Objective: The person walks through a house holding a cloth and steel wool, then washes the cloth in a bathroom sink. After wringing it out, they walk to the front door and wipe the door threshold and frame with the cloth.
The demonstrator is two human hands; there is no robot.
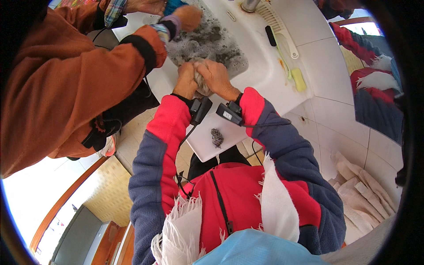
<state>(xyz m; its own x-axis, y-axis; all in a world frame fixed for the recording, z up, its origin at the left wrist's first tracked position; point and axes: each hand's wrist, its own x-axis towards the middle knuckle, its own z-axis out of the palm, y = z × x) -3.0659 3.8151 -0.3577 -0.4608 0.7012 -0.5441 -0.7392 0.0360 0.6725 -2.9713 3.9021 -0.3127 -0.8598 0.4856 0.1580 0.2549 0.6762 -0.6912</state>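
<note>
Both my hands grip a wet, bunched greyish cloth [201, 81] over the near edge of a white sink [265, 63]. My left hand [186, 81] closes on the cloth's left side, and my right hand [215, 78] presses on it from the right, thumb on top. Behind them the basin holds dark, foamy water [212, 39]. On the ledge nearest me, a steel wool scourer [217, 138] lies by itself.
At the left, a person in an orange-brown sleeve [82, 73] works over the basin with a blue cloth [172, 6]. Along the right ledge lie a white brush [281, 29], a green-handled brush with black bristles [271, 35] and a yellow-green soap bar [298, 80]. Pale towels [361, 195] are at lower right.
</note>
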